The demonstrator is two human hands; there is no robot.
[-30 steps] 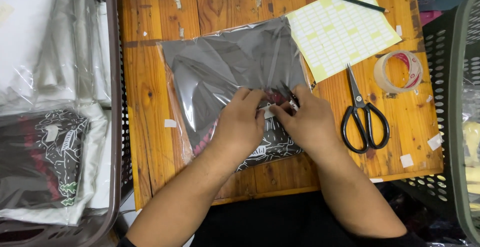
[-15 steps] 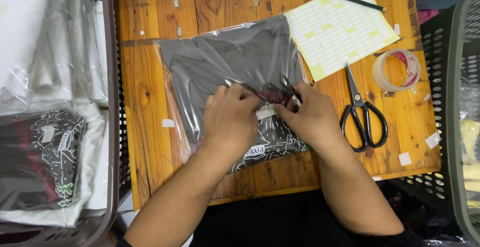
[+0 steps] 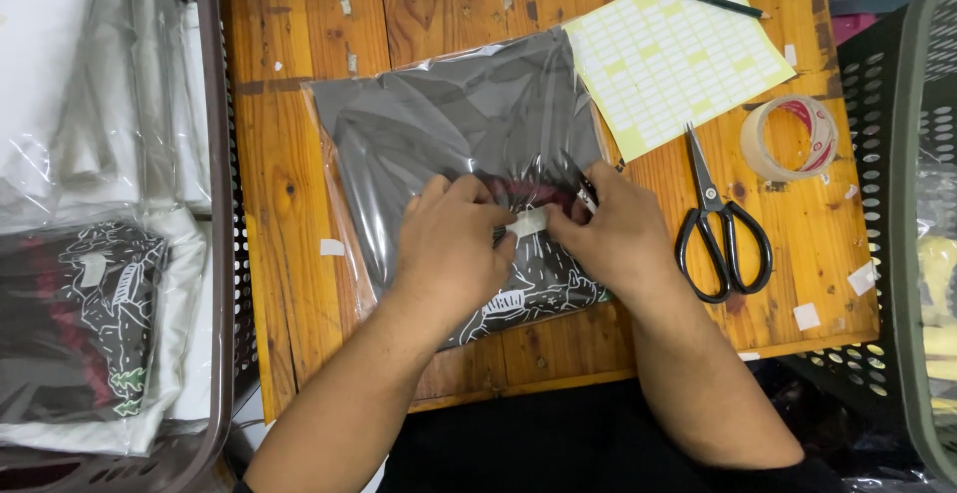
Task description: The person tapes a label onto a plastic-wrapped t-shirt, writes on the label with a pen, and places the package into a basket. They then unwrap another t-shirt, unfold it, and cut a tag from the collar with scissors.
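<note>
On table (image 3: 299, 104): one bag (image 3: 449, 124), two hands.

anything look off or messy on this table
Mostly tidy. The bagged dark garment lies askew across the wooden table, with both hands, left hand and right hand, pressing a strip of tape on it. Small torn tape scraps are stuck about the tabletop.

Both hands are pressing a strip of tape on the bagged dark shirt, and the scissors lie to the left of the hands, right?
Not quite: the head view shows the scissors to the right of the hands. The left hand and right hand do press the tape strip on the bagged shirt.
</note>
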